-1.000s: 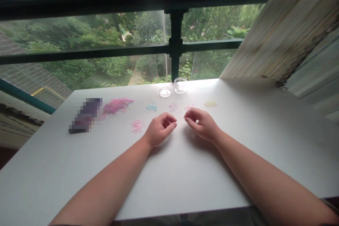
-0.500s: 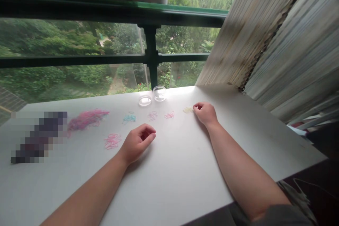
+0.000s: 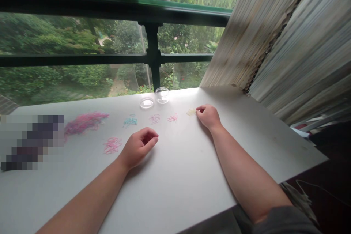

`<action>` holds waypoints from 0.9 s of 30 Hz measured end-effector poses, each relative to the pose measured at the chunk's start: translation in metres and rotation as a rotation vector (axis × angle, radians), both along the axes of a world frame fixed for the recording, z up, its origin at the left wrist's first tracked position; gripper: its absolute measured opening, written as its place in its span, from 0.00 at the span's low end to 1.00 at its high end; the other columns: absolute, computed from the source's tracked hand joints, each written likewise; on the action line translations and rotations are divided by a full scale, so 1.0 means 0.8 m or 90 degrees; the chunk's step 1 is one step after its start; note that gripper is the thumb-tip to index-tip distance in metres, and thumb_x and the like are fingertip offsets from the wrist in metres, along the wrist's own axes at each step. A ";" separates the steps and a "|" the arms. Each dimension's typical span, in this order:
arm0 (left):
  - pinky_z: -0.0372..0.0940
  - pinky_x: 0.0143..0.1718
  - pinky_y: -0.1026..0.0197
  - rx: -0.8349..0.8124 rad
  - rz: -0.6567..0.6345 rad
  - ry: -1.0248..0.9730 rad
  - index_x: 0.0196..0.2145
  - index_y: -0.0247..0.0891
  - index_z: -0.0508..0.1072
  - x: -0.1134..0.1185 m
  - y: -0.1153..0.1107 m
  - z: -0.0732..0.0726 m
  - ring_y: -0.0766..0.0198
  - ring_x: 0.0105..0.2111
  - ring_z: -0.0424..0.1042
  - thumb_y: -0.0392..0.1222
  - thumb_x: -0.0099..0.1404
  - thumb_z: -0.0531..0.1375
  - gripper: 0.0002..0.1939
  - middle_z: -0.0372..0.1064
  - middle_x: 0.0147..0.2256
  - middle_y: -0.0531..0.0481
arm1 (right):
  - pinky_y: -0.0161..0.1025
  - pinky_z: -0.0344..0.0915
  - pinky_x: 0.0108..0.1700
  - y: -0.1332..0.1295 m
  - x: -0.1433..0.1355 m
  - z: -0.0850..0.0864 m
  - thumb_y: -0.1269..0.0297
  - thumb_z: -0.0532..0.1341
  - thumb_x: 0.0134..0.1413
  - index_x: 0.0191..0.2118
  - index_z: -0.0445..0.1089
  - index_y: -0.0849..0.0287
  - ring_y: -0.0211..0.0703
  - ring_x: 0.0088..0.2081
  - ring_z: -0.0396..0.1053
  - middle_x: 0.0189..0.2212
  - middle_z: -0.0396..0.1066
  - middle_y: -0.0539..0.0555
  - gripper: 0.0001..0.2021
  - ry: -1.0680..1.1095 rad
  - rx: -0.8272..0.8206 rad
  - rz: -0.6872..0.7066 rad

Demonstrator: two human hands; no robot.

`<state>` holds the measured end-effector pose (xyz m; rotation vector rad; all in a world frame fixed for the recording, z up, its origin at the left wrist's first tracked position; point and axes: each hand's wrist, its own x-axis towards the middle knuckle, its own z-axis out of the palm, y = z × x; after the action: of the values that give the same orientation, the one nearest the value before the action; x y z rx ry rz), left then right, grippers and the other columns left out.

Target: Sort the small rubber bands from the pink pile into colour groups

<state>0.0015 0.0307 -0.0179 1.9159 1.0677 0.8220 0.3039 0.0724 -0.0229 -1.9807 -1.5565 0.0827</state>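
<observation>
My right hand (image 3: 208, 116) pinches thumb and finger together at the right edge of a small pile of pale yellow rubber bands (image 3: 191, 112). Whether a band is between those fingertips is too small to tell. My left hand (image 3: 139, 146) rests on the white table (image 3: 170, 182), curled with thumb and finger tips nearly meeting, and nothing shows in it. Left of it lies a cluster of pink rubber bands (image 3: 112, 145). Beyond it sit small groups of teal rubber bands (image 3: 130, 121), pale pink rubber bands (image 3: 154, 119) and brighter pink rubber bands (image 3: 172, 117).
A large mixed heap of pink and purple bands (image 3: 86, 122) lies at the left, beside a pixelated dark object (image 3: 33, 142). Near the window edge stand a clear round container (image 3: 162, 95) and a clear lid (image 3: 147, 103). A pleated blind (image 3: 233, 51) hangs at the right.
The whole view has shifted a little, so things appear slightly farther left. Both hands keep nearly the same pose and place relative to the bands.
</observation>
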 end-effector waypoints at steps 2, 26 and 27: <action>0.61 0.31 0.64 0.001 0.000 -0.002 0.33 0.37 0.69 0.000 0.000 0.000 0.66 0.28 0.66 0.44 0.60 0.57 0.08 0.67 0.27 0.52 | 0.36 0.61 0.35 0.000 0.000 -0.001 0.69 0.57 0.43 0.32 0.76 0.59 0.42 0.31 0.68 0.30 0.73 0.54 0.11 0.005 0.003 0.003; 0.60 0.30 0.66 0.001 -0.009 -0.004 0.32 0.36 0.69 0.002 -0.003 0.002 0.68 0.27 0.64 0.42 0.60 0.56 0.07 0.66 0.26 0.52 | 0.33 0.55 0.27 -0.010 -0.023 0.009 0.62 0.57 0.47 0.23 0.67 0.60 0.36 0.23 0.60 0.19 0.64 0.49 0.08 0.092 0.057 0.115; 0.60 0.29 0.66 0.003 -0.009 -0.006 0.32 0.36 0.69 0.003 -0.004 0.003 0.68 0.26 0.64 0.42 0.60 0.56 0.07 0.66 0.26 0.52 | 0.33 0.54 0.25 -0.013 -0.031 0.010 0.59 0.57 0.48 0.21 0.65 0.60 0.35 0.21 0.58 0.17 0.62 0.48 0.12 0.106 0.038 0.162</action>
<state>0.0036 0.0272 -0.0158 1.9196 1.0460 0.8249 0.2793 0.0620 -0.0147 -1.6761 -1.6730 0.2926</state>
